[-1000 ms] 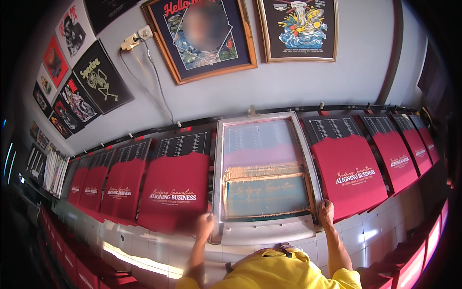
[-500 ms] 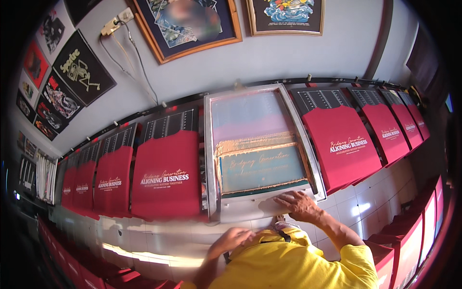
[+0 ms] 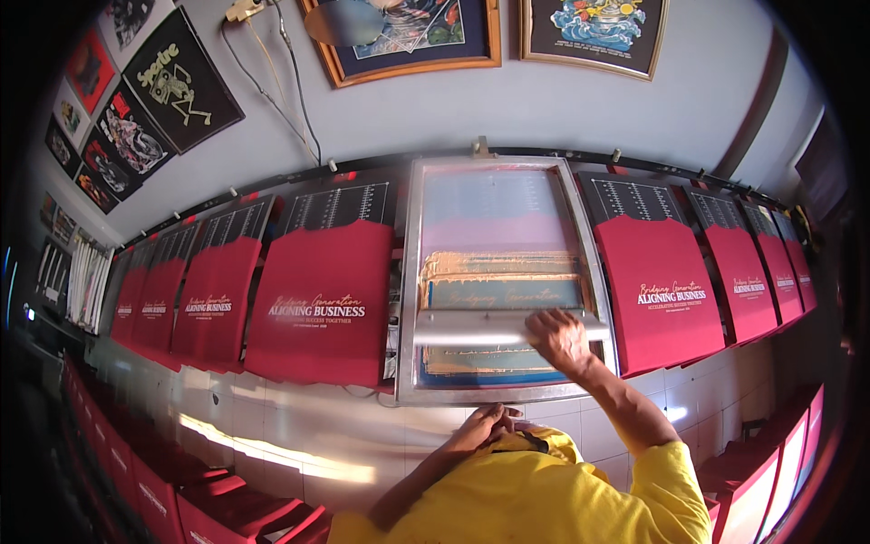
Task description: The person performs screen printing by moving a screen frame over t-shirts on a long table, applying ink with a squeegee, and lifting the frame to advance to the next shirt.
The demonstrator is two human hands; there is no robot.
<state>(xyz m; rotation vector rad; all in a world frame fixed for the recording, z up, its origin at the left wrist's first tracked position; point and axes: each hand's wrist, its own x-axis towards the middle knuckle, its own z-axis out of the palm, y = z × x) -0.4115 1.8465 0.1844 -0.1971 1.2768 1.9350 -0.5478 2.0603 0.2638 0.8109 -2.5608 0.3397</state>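
My right hand (image 3: pixel 559 340) is closed over the top of a long pale squeegee (image 3: pixel 471 330). The squeegee lies crosswise over a metal-framed printing screen (image 3: pixel 412 367), nearer its front end. Gold-tan ink (image 3: pixel 494 265) is smeared beyond the squeegee, with more streaks on the near side. Through the mesh, faint lettering shows on a blue-green area. My left hand (image 3: pixel 488 422) is by my waist, just in front of the screen's near edge. Its fingers are curled together, and whatever they may hold is hidden.
Dark boards with printed red shirts stand in a row on both sides, including one shirt (image 3: pixel 317 308) at left and another (image 3: pixel 666 295) at right. More red shirts (image 3: pixel 163 480) line the lower left. Framed pictures (image 3: pixel 594 36) and a cable (image 3: pixel 294 100) hang on the wall.
My right hand and the squeegee have moved away from me, from the screen's near end onto the mesh. My left hand has come up closer to the frame. The view has shifted leftward.
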